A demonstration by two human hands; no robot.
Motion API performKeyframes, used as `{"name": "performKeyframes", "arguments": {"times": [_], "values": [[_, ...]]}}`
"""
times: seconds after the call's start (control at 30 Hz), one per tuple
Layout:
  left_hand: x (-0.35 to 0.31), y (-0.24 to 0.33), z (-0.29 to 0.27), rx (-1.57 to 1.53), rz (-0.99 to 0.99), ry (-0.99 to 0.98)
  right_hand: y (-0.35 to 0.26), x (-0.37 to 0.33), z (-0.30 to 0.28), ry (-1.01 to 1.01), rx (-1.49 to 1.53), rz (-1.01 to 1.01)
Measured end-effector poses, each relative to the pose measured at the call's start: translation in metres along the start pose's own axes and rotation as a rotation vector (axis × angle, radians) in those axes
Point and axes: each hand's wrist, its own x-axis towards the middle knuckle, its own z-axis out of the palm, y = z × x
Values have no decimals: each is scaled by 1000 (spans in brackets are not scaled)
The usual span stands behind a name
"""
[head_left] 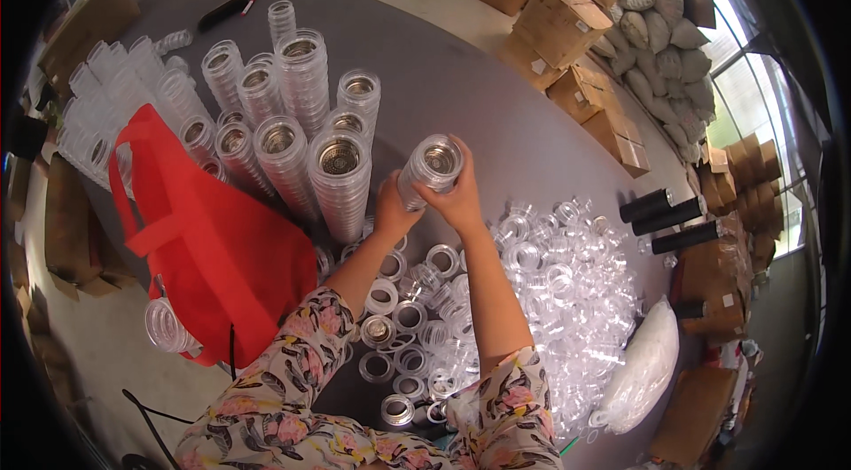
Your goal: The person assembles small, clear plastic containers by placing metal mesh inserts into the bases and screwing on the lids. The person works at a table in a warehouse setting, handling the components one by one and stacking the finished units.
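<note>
A short stack of clear plastic cups (424, 170) with a round metal piece showing in its top stands above the grey table (483, 98), slightly tilted. My left hand (394, 207) grips its lower left side. The fingers of my right hand (457, 197) wrap round its right side, with the thumb across the front. Just left of my hands rise tall stacks of similar clear cups (341, 195), several with metal discs showing at the top. Below my forearms, loose clear rings (409, 318) lie scattered on the table.
A large heap of clear plastic rings (567, 293) covers the table's right side, beside a white plastic sack (640, 372). A red bag (230, 248) stands at left. Black rolls (665, 216) lie at the right edge. Cardboard boxes (560, 25) and sacks line the floor beyond.
</note>
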Motion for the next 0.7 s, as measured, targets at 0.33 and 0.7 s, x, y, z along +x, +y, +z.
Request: {"name": "performKeyframes", "arguments": {"times": [0.33,0.7], "values": [[12,-40,20,166,-386,-187,69,0,18,-41,42,83],[-78,81,-54,26,-28,-88,131,-27,46,-53,227,280]]}}
